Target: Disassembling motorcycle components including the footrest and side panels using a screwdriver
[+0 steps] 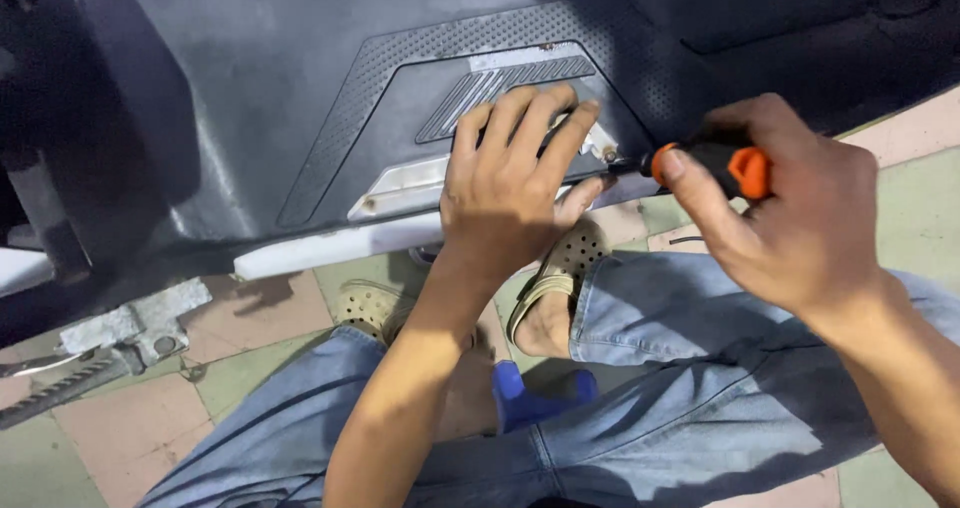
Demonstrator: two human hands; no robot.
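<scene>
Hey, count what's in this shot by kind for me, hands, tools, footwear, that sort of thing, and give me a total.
Hands: 2, the left hand flat on the dark plastic panel, the right hand gripping the tool
Screwdrivers: 1, the orange-and-black screwdriver
Sandals: 2, beige sandals
Blue objects between the legs: 1, the blue object
Total: 6

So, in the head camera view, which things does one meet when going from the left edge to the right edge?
Metal stand bracket on the tiled floor → left hand flat on the dark plastic panel → small white clip → orange-and-black screwdriver → right hand gripping it.
</scene>
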